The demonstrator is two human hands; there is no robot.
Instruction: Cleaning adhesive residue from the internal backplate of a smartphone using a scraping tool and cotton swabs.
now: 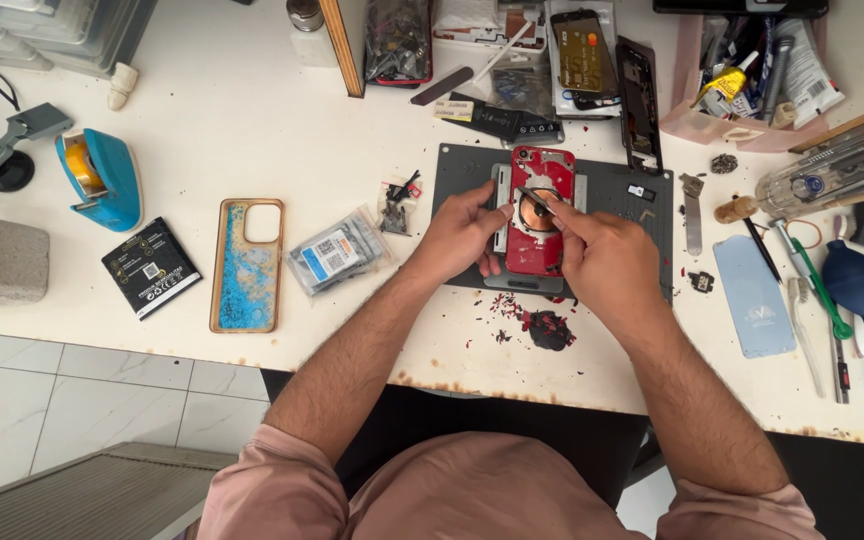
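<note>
A red phone back housing point(542, 168) with a round copper coil lies clamped in a metal holder on a dark grey work mat point(620, 190). My left hand point(462, 232) grips the left edge of the housing and the holder. My right hand point(602, 255) pinches a thin dark tool point(535, 199) whose tip rests on the coil in the middle of the housing. A pile of red and black fragments point(544, 328) lies just in front of the mat.
A blue phone case point(247, 265), a bagged part point(337, 253), a black battery point(150, 267) and a blue tape dispenser point(102, 178) sit at the left. Tools, a light blue glass panel point(754, 295) and a dust blower point(854, 282) crowd the right. Phone parts line the back.
</note>
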